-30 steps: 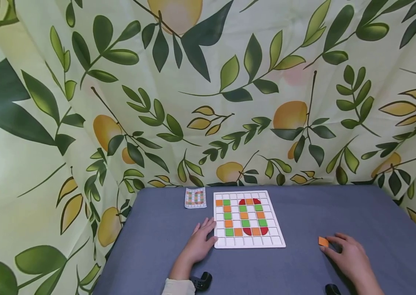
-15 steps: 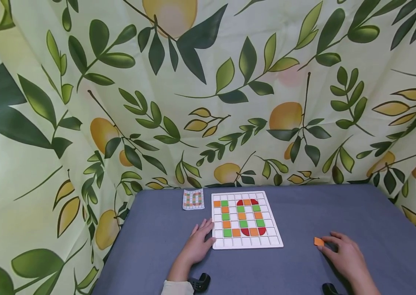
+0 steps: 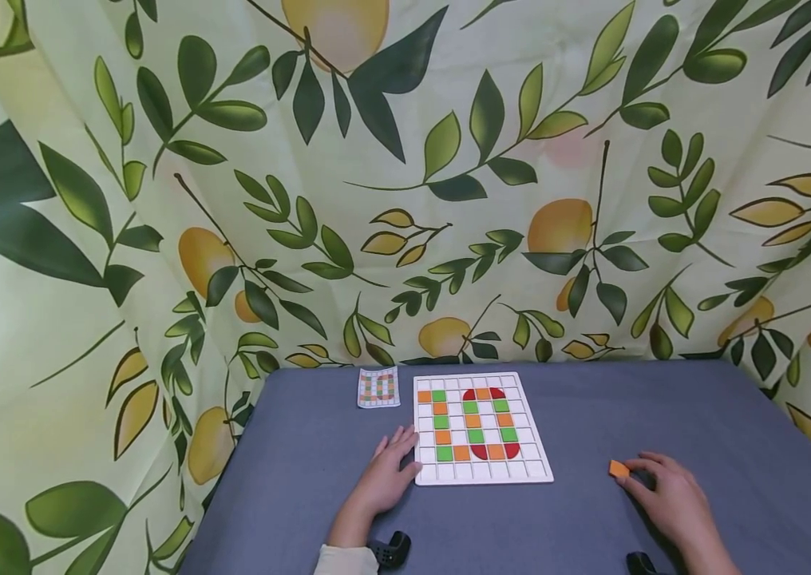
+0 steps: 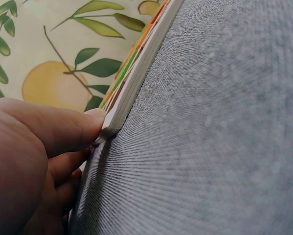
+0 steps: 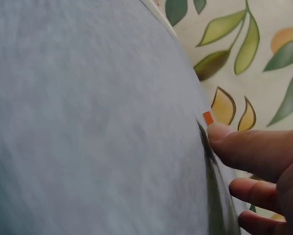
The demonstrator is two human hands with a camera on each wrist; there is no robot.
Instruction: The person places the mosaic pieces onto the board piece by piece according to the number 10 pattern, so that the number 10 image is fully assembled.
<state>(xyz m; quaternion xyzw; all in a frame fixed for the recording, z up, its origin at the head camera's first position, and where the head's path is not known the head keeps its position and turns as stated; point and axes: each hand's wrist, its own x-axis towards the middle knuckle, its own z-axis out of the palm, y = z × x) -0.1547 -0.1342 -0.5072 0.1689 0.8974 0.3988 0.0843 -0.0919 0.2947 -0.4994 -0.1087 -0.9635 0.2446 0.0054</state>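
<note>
In the head view a white gridded board [image 3: 531,473] lies on the table, with orange, green and red tiles set in several of its squares. My left hand [image 3: 385,477] rests at the board's left edge, its fingers extended; the left wrist view shows the thumb [image 4: 78,129] touching the board's corner [image 4: 114,120]. To the right of the board, my right hand [image 3: 674,499] pinches an orange square tile [image 3: 618,469] between thumb and fingertips. Only a small end of that orange tile [image 5: 208,117] shows beyond the thumb in the right wrist view.
A small card [image 3: 378,388] printed with a similar coloured pattern lies behind the board's left corner. Blue-grey cloth [image 3: 290,447] covers the table. A curtain [image 3: 405,239] with leaves and fruit hangs behind it. Dark wrist devices [image 3: 393,551] sit at both wrists.
My right hand has shifted slightly left toward the board with the orange tile. The left hand and board keep their places; the head view has moved a little.
</note>
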